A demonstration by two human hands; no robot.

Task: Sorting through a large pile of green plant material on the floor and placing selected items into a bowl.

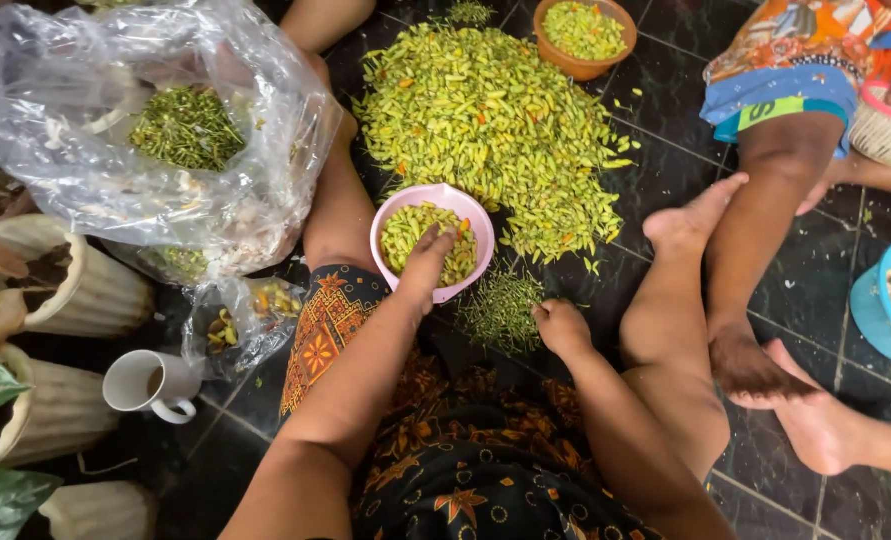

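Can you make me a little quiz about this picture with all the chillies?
1. True or false: the left hand reaches into the pink bowl.
2. Which lies nearest the right hand? A) white mug B) small pile of green stems C) blue bowl
3. What colour is the bowl at the top, beyond the big chilli heap?

Key: 1 true; 2 B; 3 orange.

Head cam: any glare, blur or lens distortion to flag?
Head view: glare streaks on the clear plastic bag partly veil the green stems inside; the dark tiled floor carries soft reflections; the chili pile and pink bowl are sharp; left hand and right hand show no motion blur; wide-angle stretch at the edges.
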